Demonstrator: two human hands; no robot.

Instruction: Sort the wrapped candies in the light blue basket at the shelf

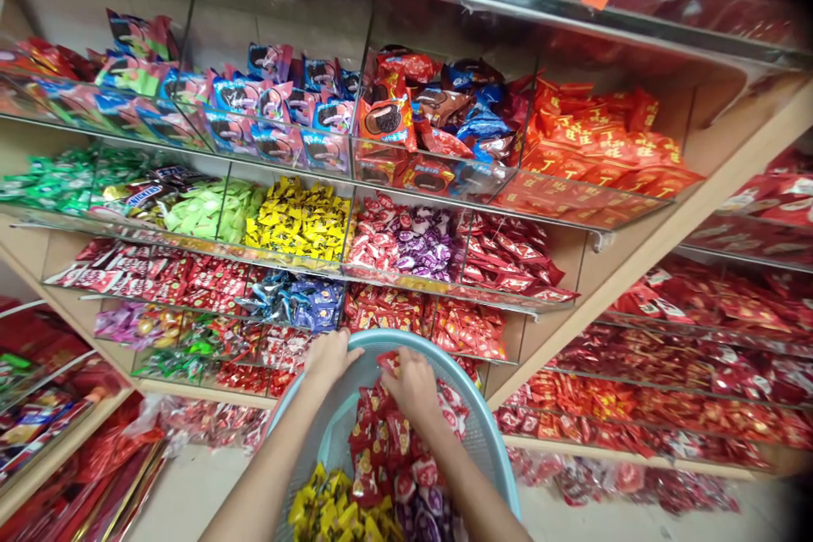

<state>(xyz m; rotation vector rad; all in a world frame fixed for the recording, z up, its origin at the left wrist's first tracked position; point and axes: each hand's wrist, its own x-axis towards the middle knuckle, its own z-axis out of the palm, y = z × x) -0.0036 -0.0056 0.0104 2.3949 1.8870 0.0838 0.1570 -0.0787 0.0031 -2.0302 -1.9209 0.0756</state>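
A light-blue plastic basket point(497, 432) is below me, in front of the lower candy shelves. My left hand point(329, 360) is closed on its far rim. Inside the basket, my right hand point(412, 389) has its fingers closed on a red-wrapped candy point(389, 362). Beneath that hand lies a pile of red candy packets point(372, 440). Yellow-wrapped candies point(343, 512) fill the near left of the basket, with purple-and-white wrapped candies point(427, 508) beside them. My right forearm hides some of the contents.
A wooden shelf unit with clear dividers holds cookie packs point(273, 110), yellow candies point(301, 220), purple candies point(425, 241) and red-orange packets point(597, 135). A slanted wooden side panel point(635, 258) separates more red candy shelves point(686, 356) at right. Bagged goods point(209, 423) lie low by the floor.
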